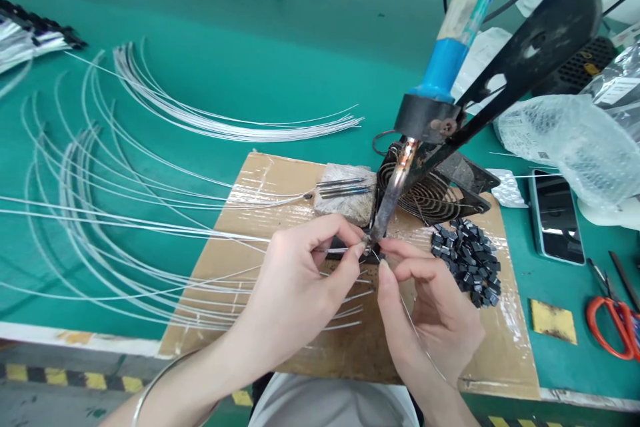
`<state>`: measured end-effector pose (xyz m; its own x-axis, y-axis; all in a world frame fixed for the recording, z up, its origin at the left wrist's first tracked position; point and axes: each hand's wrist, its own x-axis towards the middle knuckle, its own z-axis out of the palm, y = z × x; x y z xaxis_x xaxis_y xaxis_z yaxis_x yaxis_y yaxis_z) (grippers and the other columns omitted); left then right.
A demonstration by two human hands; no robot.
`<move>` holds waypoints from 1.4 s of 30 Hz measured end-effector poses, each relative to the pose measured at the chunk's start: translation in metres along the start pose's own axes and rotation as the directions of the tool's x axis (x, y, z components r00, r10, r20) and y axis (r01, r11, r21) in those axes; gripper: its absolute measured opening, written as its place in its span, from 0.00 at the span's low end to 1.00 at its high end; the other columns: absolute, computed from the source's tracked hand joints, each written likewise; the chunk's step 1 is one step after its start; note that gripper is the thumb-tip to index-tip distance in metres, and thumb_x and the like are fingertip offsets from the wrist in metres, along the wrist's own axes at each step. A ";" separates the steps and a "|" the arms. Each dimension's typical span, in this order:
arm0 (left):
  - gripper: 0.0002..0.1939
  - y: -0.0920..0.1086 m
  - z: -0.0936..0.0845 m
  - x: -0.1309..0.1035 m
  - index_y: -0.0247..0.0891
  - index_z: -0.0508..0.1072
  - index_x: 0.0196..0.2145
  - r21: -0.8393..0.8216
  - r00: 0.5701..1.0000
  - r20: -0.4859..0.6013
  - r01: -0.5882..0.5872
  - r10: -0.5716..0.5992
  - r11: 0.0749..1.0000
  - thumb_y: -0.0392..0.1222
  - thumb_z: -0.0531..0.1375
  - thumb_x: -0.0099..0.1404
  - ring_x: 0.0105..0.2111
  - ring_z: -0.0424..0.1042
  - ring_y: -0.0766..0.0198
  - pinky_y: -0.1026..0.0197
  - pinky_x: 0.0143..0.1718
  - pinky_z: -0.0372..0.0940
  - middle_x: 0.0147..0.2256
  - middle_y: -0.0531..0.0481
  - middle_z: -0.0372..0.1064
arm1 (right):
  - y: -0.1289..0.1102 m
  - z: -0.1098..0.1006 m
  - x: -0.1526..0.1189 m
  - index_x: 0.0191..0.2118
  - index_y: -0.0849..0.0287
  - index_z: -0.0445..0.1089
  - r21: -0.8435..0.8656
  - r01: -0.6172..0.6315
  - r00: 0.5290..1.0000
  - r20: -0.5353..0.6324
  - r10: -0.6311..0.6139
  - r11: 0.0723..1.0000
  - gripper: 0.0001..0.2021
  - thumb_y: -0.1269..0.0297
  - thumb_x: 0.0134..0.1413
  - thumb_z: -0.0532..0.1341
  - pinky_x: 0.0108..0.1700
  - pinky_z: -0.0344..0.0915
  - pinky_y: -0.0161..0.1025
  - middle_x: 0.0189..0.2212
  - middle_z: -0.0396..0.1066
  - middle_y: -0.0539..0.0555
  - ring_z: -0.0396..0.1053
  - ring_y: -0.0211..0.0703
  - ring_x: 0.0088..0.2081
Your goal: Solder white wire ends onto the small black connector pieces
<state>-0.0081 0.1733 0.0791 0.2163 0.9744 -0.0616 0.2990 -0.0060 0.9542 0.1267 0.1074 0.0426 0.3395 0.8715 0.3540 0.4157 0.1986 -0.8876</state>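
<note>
My left hand (295, 283) is closed in a pinch on a thin white wire (215, 232), whose length trails off to the left. Its fingertips are right beside the tip of a blue-handled soldering iron (395, 193), which is held pointing down by a black bracket (530, 47). My right hand (435, 313) pinches a thin strand of solder wire (413, 327) that runs down across the palm. The strand's upper end is close to the iron's tip. A small dark block (373, 257) lies under the tip, partly hidden by my fingers.
Cardboard (480, 363) covers the work spot. On it are a wrapped block (345, 207), a black fan (425, 197) and a pile of small black parts (467, 263). Loose white wires (235, 123) lie leftward. Rightward are a phone (555, 217), yellow sponge (553, 321) and orange-handled scissors (597, 327).
</note>
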 end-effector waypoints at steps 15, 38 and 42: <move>0.07 0.004 -0.001 -0.002 0.39 0.75 0.27 -0.002 1.000 0.002 0.013 -0.013 1.000 0.36 0.59 0.62 0.28 0.75 0.66 0.66 0.28 0.68 0.30 0.51 0.80 | -0.001 0.002 0.000 0.37 0.54 0.70 -0.075 0.090 0.996 -0.019 -0.092 0.993 0.07 0.75 0.61 0.65 0.48 0.79 0.40 0.45 0.82 0.56 0.82 0.44 0.45; 0.07 0.001 -0.001 -0.003 0.39 0.76 0.28 0.018 1.000 0.004 0.012 -0.012 1.000 0.37 0.58 0.62 0.28 0.75 0.64 0.64 0.26 0.65 0.30 0.50 0.80 | -0.001 0.004 0.002 0.37 0.54 0.71 -0.105 0.117 0.992 -0.043 -0.122 0.987 0.07 0.75 0.61 0.66 0.46 0.79 0.39 0.43 0.82 0.55 0.82 0.42 0.42; 0.07 0.001 -0.001 -0.002 0.39 0.76 0.28 0.011 1.000 0.007 0.013 -0.013 1.000 0.37 0.58 0.62 0.29 0.75 0.63 0.64 0.26 0.65 0.30 0.50 0.80 | -0.001 0.004 0.002 0.37 0.54 0.72 -0.098 0.126 0.990 -0.044 -0.131 0.987 0.07 0.74 0.61 0.66 0.46 0.79 0.40 0.43 0.82 0.55 0.82 0.43 0.42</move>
<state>-0.0090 0.1711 0.0808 0.2189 0.9728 -0.0765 0.3123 0.0044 0.9500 0.1234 0.1105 0.0434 0.3187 0.8174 0.4800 0.5356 0.2625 -0.8026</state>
